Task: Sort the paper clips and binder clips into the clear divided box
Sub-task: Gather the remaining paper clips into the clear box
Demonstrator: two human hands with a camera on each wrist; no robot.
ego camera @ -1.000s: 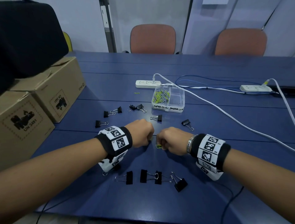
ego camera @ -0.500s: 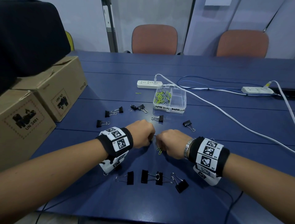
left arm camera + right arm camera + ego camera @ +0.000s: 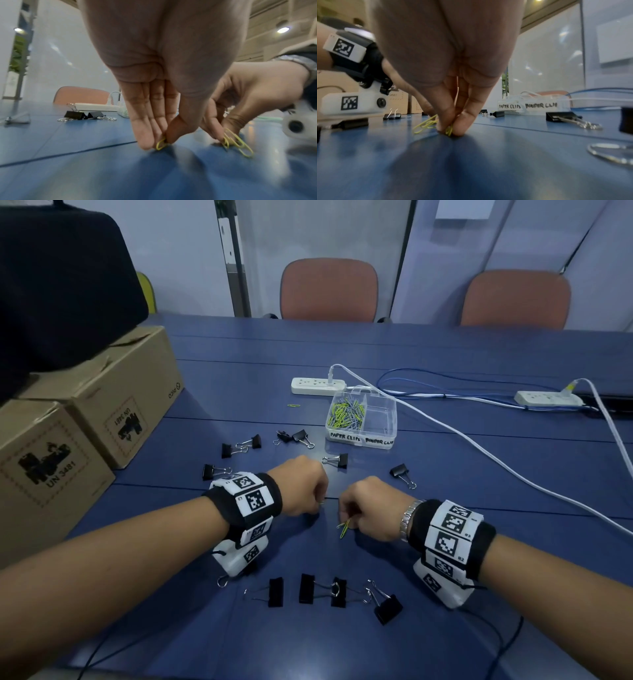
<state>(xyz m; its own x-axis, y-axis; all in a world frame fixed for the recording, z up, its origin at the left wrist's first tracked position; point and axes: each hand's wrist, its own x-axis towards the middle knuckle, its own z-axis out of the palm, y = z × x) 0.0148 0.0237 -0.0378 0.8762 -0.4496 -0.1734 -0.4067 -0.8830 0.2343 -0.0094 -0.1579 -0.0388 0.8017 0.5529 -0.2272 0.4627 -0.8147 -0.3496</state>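
clear divided box (image 3: 362,419) sits on the blue table (image 3: 445,508), well ahead of both hands and slightly right of centre. labels face the person: paper clips on its left half, binder clips on its right. left half holds a heap of clips, right half looks empty.

binder clips (image 3: 310,590) lie scattered: a row near the person, more between the hands and the box.

left hand (image 3: 301,486): thumb and fingertips pressed together, pinching one yellow paper clip (image 3: 161,144) right at the table surface.

right hand (image 3: 371,508): thumb and fingers pinching a small bunch of yellow clips (image 3: 344,527), ends sticking out toward the left hand, tilted down.

key relation: paper clips compartment lies straight forward of the hands; both look about equally near, left marginally better lined up, i'd guess.

one stray clip (image 3: 293,405) lies left of the box.
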